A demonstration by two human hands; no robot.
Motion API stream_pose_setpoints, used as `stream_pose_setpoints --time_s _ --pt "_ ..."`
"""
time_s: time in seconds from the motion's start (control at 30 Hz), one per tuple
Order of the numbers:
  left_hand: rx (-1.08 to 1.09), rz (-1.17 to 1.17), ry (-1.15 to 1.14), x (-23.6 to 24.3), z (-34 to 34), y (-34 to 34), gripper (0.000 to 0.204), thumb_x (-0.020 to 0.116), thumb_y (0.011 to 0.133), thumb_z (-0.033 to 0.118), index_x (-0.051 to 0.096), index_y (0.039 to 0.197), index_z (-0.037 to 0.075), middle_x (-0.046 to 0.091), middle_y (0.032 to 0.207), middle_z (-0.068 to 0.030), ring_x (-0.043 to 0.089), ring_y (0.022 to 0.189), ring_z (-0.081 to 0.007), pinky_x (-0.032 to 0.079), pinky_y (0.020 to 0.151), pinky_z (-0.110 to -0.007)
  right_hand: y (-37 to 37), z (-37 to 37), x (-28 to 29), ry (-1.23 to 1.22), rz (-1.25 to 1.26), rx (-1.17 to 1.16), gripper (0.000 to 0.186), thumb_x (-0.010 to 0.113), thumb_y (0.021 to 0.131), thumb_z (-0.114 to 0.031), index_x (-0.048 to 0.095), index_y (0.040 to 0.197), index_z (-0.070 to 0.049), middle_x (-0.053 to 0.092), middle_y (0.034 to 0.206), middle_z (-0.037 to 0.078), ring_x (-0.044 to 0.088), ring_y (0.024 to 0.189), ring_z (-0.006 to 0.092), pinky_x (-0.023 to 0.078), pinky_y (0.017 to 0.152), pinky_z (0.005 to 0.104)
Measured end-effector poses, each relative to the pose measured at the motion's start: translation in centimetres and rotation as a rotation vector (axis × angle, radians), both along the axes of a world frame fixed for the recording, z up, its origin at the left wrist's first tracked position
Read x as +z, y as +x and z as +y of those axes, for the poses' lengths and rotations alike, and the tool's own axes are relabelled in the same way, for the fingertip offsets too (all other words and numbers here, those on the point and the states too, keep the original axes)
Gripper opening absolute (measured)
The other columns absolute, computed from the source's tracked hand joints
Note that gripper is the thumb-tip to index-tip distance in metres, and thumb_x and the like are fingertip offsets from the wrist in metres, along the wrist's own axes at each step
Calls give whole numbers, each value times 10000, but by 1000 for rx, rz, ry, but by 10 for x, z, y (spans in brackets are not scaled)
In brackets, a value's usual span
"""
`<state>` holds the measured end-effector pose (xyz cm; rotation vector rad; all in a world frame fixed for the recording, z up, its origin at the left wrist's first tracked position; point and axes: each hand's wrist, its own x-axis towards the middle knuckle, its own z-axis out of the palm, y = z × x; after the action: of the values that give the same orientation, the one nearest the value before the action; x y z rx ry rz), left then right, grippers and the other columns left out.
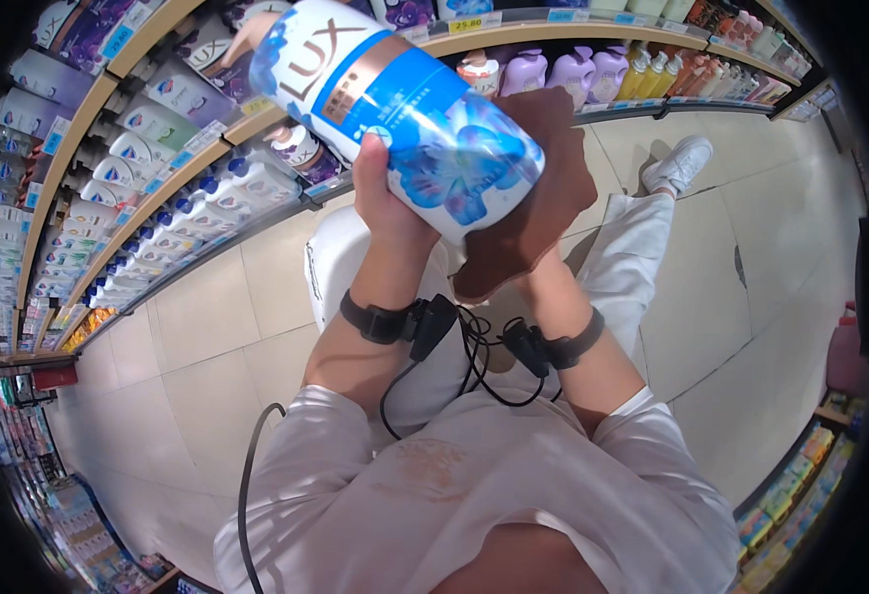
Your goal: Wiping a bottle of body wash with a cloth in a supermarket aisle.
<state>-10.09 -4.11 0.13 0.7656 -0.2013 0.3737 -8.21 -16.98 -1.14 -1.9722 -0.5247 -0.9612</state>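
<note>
Blue-and-white plastic is catching the shop light where the person is holding up one large bottle [420,119] above the tiled floor [212,307], its top tilting toward the shelves [123,54] ahead and to the left. The left hand [390,198] is grasping it low on its side, thumb pressing against the front while the other fingers are staying out of sight behind. The right hand [548,279] is disappearing under one brown, cloth-like piece [553,188] just beside the bottle's base; I'm not able to tell whether its fingers are open or closed.

Two black wrist straps [380,319] are circling the forearms, one on each, with dark cables [474,346] hanging between them. One white shoe [690,163] is showing on the floor. Three lilac pump bottles [571,74] are standing in a row on the far shelf.

Large bronze lettering is running across the bottle's white upper part, and smaller print is sitting on a bronze patch and blue band above printed blue flowers. Yellow and blue price tags [471,23] are lining the shelf edges.
</note>
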Motion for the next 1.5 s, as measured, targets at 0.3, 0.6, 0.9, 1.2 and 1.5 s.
stream_pose_setpoints --time_s 0.3,0.6,0.9,1.2,1.5 --pt "130 71 -35 0 5 1 692 543 913 469 377 1402 8 535 1328 -180 574 1188 -312 472 1020 -454 -1 35 10 490 236 176 432 699 789 -275 591 1093 11 628 975 59 612 927 179 483 813 300" --pt "199 -28 18 -2 18 1 753 534 899 510 356 1425 0 534 1344 -202 564 1213 -350 473 1023 -487 19 28 20 165 -56 289 625 810 633 -311 572 1094 38 625 954 151 628 910 286 480 842 340" --pt "58 84 -155 12 8 -1 771 473 909 567 380 1405 -15 547 1316 -232 563 1212 -358 470 1025 -486 -1 38 25 439 -96 302 252 674 863 -134 619 1033 44 639 938 135 630 896 255 486 844 350" --pt "-293 96 -387 11 5 1 766 374 947 592 458 1351 -54 568 1303 -201 582 1170 -328 469 1011 -445 -2 13 28 87 -1 117 435 721 744 -207 623 1113 1 640 999 149 606 948 345 479 855 399" --pt "-20 63 -179 6 16 8 697 458 952 510 371 1408 -10 541 1316 -218 567 1186 -351 467 1019 -487 -27 40 28 238 145 100 384 661 854 -191 523 1144 20 617 1067 106 627 963 245 486 820 324"
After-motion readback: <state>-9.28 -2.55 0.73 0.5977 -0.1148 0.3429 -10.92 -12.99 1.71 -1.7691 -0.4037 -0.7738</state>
